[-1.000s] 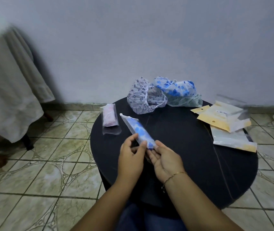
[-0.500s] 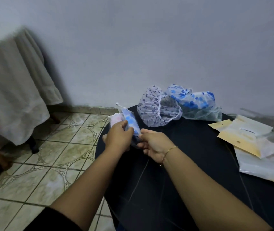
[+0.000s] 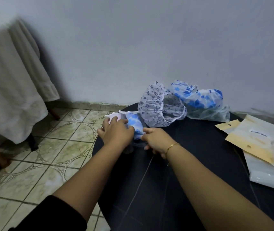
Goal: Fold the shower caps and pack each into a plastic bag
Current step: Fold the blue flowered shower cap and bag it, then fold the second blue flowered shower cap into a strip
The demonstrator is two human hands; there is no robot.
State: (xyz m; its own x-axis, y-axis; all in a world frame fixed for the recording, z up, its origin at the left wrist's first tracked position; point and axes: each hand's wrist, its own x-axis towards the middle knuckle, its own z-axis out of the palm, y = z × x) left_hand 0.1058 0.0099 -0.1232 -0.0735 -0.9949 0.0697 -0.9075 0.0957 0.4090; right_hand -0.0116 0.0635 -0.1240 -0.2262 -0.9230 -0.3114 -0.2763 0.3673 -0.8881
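Note:
A bagged blue-flowered shower cap (image 3: 135,124) lies at the far left edge of the round black table (image 3: 191,164), beside a bagged pink cap (image 3: 114,117). My left hand (image 3: 116,133) rests over both packs, fingers spread on them. My right hand (image 3: 156,140), with a gold bracelet, pinches the near end of the blue pack. Two loose caps sit behind: a dark-printed one (image 3: 159,107) standing open, and a blue-flowered one (image 3: 199,100) to its right.
A stack of empty plastic bags with tan header cards (image 3: 256,144) lies at the table's right side. Tiled floor (image 3: 41,155) lies to the left, with a cloth-covered piece of furniture (image 3: 11,90) beyond. The wall stands close behind the table.
Both hands carried the blue pack from the table's middle to the far left edge and lowered it next to the pink pack. The camera swung left.

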